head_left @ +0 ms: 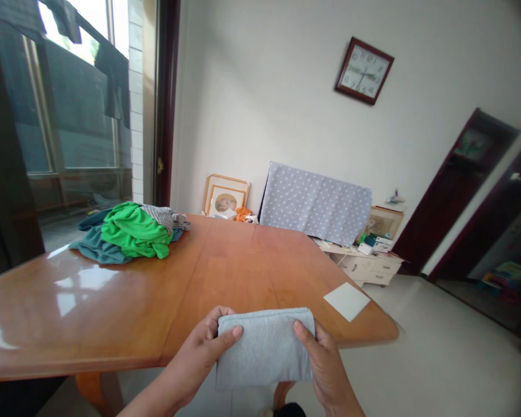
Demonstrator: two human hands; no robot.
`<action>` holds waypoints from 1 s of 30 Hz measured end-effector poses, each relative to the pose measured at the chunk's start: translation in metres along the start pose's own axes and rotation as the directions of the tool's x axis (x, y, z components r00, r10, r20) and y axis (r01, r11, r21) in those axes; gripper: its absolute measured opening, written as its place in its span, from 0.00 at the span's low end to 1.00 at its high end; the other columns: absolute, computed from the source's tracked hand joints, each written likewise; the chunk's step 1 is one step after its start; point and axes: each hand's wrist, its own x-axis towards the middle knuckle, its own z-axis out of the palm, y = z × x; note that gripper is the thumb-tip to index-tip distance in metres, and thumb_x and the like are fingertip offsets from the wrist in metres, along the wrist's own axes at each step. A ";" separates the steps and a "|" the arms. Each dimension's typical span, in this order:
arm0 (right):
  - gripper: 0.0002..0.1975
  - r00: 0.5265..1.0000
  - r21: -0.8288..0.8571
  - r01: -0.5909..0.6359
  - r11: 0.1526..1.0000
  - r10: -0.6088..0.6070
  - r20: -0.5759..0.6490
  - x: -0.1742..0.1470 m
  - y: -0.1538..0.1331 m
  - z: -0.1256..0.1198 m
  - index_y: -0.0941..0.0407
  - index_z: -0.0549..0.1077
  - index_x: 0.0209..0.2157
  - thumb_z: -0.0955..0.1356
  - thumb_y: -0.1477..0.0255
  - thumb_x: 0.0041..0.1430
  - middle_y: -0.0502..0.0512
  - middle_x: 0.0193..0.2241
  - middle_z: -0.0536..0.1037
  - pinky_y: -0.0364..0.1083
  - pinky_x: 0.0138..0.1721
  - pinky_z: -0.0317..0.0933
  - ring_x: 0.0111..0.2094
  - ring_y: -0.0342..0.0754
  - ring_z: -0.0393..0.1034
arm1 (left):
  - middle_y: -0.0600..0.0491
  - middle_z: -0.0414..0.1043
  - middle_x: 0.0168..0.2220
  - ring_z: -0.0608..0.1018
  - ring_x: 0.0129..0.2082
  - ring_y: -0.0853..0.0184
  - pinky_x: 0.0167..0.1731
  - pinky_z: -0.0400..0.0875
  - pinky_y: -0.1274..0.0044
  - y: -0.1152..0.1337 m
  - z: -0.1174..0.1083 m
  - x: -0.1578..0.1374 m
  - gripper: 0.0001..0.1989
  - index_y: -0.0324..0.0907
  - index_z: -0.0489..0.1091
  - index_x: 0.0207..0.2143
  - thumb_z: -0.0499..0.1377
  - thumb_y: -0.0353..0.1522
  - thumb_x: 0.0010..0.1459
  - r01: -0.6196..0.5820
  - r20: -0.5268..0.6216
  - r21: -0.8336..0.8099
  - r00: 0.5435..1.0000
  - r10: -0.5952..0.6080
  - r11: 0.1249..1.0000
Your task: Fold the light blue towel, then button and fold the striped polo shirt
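Observation:
A light grey cloth (264, 353), folded into a flat rectangle, is held up in front of me at the near edge of the table. My left hand (204, 344) grips its left side, thumb on the front face and fingers behind. On the right side my right hand (323, 353) pinches it the same way. The fingers behind the cloth are partly hidden. Its kind of garment does not show. Beyond my left hand, a loose pile of clothes lies on the table, with a bright green garment (134, 229) on top.
The brown wooden table (234, 260) spans the view. A white square sheet (346, 301) lies near its right edge. Behind stand a white cabinet (367, 267), a polka-dot cloth cover (315, 200) and framed pictures (226, 194). A clock (364, 70) hangs on the wall.

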 end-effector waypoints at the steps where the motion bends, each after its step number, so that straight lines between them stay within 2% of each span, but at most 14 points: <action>1: 0.23 1.000 0.011 -0.008 1.000 0.008 0.015 0.000 -0.001 -0.001 0.56 0.78 0.43 0.75 0.54 0.52 0.56 0.38 0.81 0.51 0.46 0.66 0.43 0.56 0.73 | 0.60 0.63 0.29 0.66 0.26 0.74 0.27 0.60 0.82 0.000 -0.001 0.000 0.19 0.45 0.63 0.39 0.65 0.46 0.55 -0.005 0.006 0.028 1.000 0.005 1.000; 6: 0.24 0.999 -0.021 -0.050 0.999 0.050 -0.003 0.002 -0.002 -0.005 0.55 0.77 0.42 0.76 0.53 0.50 0.52 0.32 0.78 0.45 0.35 0.62 0.34 0.49 0.69 | 0.59 0.63 0.30 0.66 0.27 0.73 0.27 0.59 0.81 0.001 -0.010 -0.001 0.19 0.44 0.63 0.39 0.62 0.47 0.58 -0.028 0.063 0.141 0.998 0.019 0.990; 12: 0.21 1.000 -0.046 0.002 0.999 -0.002 -0.006 0.003 0.003 -0.005 0.55 0.77 0.37 0.75 0.52 0.51 0.51 0.30 0.76 0.45 0.36 0.61 0.33 0.49 0.67 | 0.58 0.63 0.31 0.67 0.29 0.72 0.29 0.61 0.81 0.014 -0.007 -0.004 0.18 0.45 0.64 0.42 0.61 0.47 0.60 -0.076 0.030 0.232 0.997 0.071 0.970; 17: 0.21 0.990 -0.081 -0.039 0.996 0.049 0.132 -0.002 0.003 -0.008 0.55 0.76 0.37 0.74 0.52 0.53 0.48 0.27 0.73 0.43 0.32 0.58 0.29 0.45 0.64 | 0.58 0.64 0.32 0.67 0.30 0.70 0.29 0.62 0.80 0.032 -0.007 -0.002 0.19 0.46 0.63 0.44 0.62 0.46 0.58 -0.127 -0.022 0.336 0.989 0.143 0.933; 20: 0.20 0.973 -0.157 -0.042 0.987 0.076 0.220 -0.005 0.005 -0.012 0.55 0.76 0.35 0.75 0.53 0.51 0.49 0.27 0.75 0.43 0.33 0.58 0.29 0.46 0.65 | 0.58 0.64 0.31 0.67 0.30 0.70 0.29 0.61 0.80 0.043 -0.010 -0.002 0.18 0.45 0.64 0.44 0.62 0.45 0.59 -0.166 0.051 0.457 0.986 0.161 0.874; 25: 0.19 0.901 -0.209 -0.082 0.974 0.162 0.402 -0.008 0.014 -0.024 0.55 0.75 0.34 0.74 0.53 0.53 0.50 0.31 0.78 0.45 0.38 0.60 0.34 0.48 0.69 | 0.57 0.67 0.34 0.69 0.34 0.68 0.35 0.63 0.78 0.060 -0.006 -0.009 0.14 0.45 0.66 0.44 0.60 0.42 0.61 -0.212 0.164 0.691 0.977 0.136 0.691; 28: 0.19 0.843 -0.231 -0.105 0.967 0.210 0.496 -0.009 0.017 -0.030 0.55 0.74 0.35 0.73 0.53 0.54 0.50 0.31 0.78 0.45 0.37 0.60 0.34 0.49 0.70 | 0.58 0.68 0.33 0.70 0.34 0.68 0.34 0.62 0.78 0.065 0.000 -0.013 0.12 0.46 0.66 0.45 0.60 0.40 0.61 -0.204 0.193 0.746 0.977 0.087 0.634; 30: 0.20 0.816 -0.287 -0.078 0.955 0.227 0.532 -0.011 0.013 -0.029 0.55 0.74 0.38 0.74 0.54 0.53 0.52 0.35 0.78 0.46 0.38 0.62 0.37 0.51 0.71 | 0.59 0.69 0.33 0.71 0.33 0.69 0.34 0.62 0.78 0.066 0.005 -0.016 0.12 0.46 0.66 0.45 0.60 0.40 0.61 -0.210 0.217 0.769 0.974 0.064 0.603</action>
